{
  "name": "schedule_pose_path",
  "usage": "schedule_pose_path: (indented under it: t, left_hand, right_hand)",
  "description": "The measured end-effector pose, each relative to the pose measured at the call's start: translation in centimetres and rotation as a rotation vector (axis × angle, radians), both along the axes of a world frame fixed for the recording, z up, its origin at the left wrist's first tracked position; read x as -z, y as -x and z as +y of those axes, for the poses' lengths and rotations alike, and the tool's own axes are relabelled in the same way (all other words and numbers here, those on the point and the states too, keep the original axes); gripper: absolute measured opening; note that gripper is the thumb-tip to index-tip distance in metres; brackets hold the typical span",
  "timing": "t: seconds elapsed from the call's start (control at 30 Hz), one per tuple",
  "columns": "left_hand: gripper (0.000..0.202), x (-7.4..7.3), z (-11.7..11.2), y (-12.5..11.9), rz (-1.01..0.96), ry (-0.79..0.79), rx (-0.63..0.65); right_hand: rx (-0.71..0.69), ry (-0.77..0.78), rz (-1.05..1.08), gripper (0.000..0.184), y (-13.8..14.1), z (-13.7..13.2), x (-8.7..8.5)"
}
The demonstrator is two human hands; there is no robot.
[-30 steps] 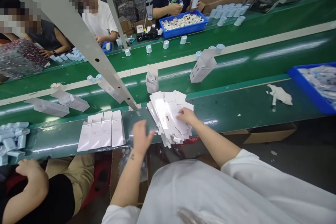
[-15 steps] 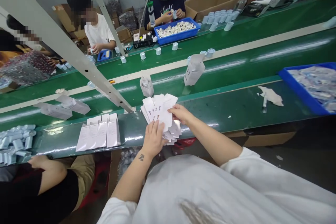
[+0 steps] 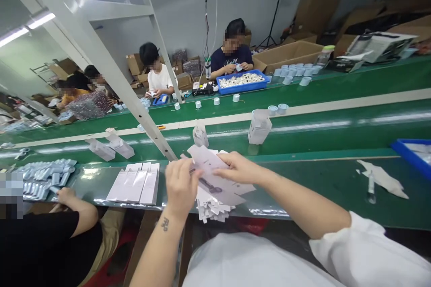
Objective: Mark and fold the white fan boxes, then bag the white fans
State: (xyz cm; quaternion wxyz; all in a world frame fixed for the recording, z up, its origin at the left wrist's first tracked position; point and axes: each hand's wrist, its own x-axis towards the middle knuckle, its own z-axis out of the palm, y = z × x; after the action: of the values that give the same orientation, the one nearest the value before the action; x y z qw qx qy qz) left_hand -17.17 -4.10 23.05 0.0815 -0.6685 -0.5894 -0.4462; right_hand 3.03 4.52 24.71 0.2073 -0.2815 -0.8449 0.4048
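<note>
Between my two hands is a flattened white carton [image 3: 212, 175] with a dark printed picture, lifted and tilted. My left hand [image 3: 182, 184] is closed on its left edge, fingers folded over the top. My right hand [image 3: 239, 168] pinches its upper right part between thumb and fingers. Below it, a stack of flat white cartons [image 3: 213, 210] lies at the bench edge, partly hidden by the held one. Left of my left hand, several opened-up white cartons [image 3: 133, 186] lie side by side on the bench.
Two white boxes [image 3: 260, 129] with raised flaps stand on the green belt [image 3: 303, 132]. A slanting metal post [image 3: 148, 128] rises left of my hands. A co-worker's arm [image 3: 81, 215] reaches toward pale blue parts [image 3: 47, 177]. Rightward lie a torn white sheet [image 3: 384, 177] and blue tray [image 3: 409, 150].
My view has tilted up. The carton has been raised and turned off the stack, and my left hand has moved from the stack's front to the carton's left edge.
</note>
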Motion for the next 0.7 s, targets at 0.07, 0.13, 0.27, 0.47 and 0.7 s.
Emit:
schedule_pose_path:
  t: [0.07,0.13,0.27,0.47,0.7]
  left_hand:
    - [0.036,0.8,-0.5,-1.3,-0.008,0.068,0.032]
    - [0.038,1.0,-0.9,-2.0,-0.070,0.179,-0.018]
    - [0.036,0.0,-1.9,-1.8,-0.193,0.475,-0.127]
    - [0.013,-1.7,-4.3,-1.2,-0.134,0.528,-0.233]
    - [0.026,-3.8,-5.3,1.7,0.082,0.847,0.106]
  right_hand:
    - [-0.020,-0.075,0.028,0.025,0.3,-1.1,1.3]
    - [-0.028,-0.131,0.019,0.021,0.4,-2.4,2.3]
    - [-0.008,-0.185,-0.148,0.020,0.8,-3.9,2.7]
    - [-0.071,-0.224,-0.236,0.016,1.2,-4.4,2.2]
    - [-0.311,-0.337,-0.345,0.019,1.2,-6.0,2.3]
